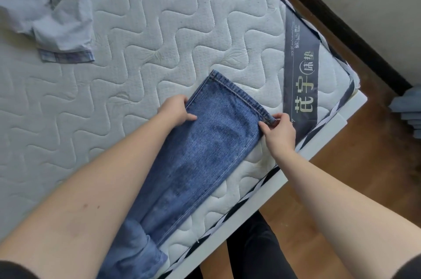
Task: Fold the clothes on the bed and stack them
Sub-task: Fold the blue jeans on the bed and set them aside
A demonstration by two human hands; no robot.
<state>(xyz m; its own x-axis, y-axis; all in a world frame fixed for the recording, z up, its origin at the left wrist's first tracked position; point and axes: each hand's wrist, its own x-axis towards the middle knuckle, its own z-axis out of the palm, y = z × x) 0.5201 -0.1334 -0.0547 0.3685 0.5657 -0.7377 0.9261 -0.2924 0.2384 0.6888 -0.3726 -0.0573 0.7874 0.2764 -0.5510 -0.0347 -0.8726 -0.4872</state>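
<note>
Jeans (205, 155) lay stretched along the mattress (136, 28) close to its near edge, legs apparently stacked one on the other, hem end reaching toward the near right corner where the dark brand label (300, 78) ran across the quilting. That placement looked deliberate: kept parallel to the edge and flattened, the long legs could be doubled back on themselves without the cloth sliding to the floor. The waist end was hidden under the left forearm at the bottom of the view.

Both hands were at the hem end, which suited either squaring the two cuffs together or lifting them for the first fold. The left hand (175, 111) gripped the far side seam just below the cuff, thumb on top of the denim and fingers curled under the edge. The right hand (279, 131) pinched the nearer cuff corner between thumb and fingertips. Both arms reached straight out from the body, forearms bare, wrists level, spread about as wide as the leg itself.

Toward the far left corner of the mattress a pale blue short-sleeved shirt (45, 7) with a checked cuff lay spread and unfolded, well apart from the jeans. No stack was visible on the bed.
</note>
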